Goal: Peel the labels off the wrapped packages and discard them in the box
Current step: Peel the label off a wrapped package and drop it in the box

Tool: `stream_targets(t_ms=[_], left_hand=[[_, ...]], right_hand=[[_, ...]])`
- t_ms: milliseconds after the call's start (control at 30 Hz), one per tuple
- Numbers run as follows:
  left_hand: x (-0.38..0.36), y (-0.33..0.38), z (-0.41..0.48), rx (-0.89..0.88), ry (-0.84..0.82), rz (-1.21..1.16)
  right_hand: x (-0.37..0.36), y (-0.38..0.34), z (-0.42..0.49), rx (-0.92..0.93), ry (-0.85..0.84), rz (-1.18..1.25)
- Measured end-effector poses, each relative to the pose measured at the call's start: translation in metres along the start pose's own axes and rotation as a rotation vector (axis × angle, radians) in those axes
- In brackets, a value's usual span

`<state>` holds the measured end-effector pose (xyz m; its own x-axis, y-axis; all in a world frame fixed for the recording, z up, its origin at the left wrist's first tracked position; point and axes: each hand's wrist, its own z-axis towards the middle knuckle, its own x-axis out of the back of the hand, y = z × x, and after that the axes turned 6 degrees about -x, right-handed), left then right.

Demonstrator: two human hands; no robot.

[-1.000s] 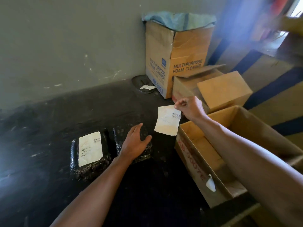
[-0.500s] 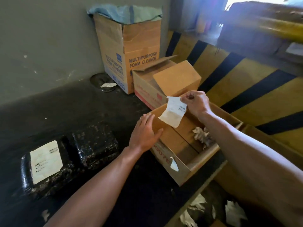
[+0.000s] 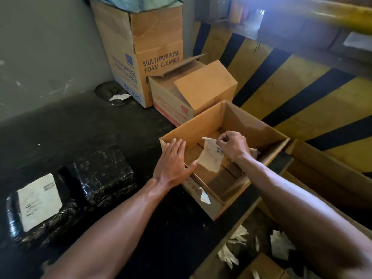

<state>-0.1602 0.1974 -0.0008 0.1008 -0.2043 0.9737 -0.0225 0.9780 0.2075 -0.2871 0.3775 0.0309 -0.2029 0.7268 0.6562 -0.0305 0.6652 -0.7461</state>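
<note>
The open cardboard box [image 3: 251,125] sits at the edge of the dark bench [image 3: 80,129]. Inside it shows a bare cardboard floor and a bit of crumpled paper by the right wrist. The right hand [image 3: 233,144] pinches a peeled label [image 3: 210,156] by its top edge, hanging it over the box opening. The left hand [image 3: 173,164] lies flat with fingers spread on the box's near-left rim, gripping nothing. 2 black wrapped packages lie on the bench to the left: one package [image 3: 38,204] carries a white label, the bare package [image 3: 104,174] beside it has none. Behind stand a tall foam cleaner box [image 3: 141,57] and a smaller carton [image 3: 193,91] with open flaps.
</note>
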Motion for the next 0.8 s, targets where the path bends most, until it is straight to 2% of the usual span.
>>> stream_targets(t_ms=[267, 567, 800], left_hand=[[0.0, -0.001, 0.0, -0.002, 0.011, -0.017], [0.007, -0.001, 0.001, 0.009, 0.034, -0.058], [0.026, -0.029, -0.015, 0.097, 0.09, -0.111]], right_hand=[[-0.013, 0.015, -0.002, -0.021, -0.082, -0.035], [-0.012, 0.015, -0.012, -0.028, -0.085, -0.113], [-0.012, -0.006, -0.015, 0.041, -0.053, -0.172]])
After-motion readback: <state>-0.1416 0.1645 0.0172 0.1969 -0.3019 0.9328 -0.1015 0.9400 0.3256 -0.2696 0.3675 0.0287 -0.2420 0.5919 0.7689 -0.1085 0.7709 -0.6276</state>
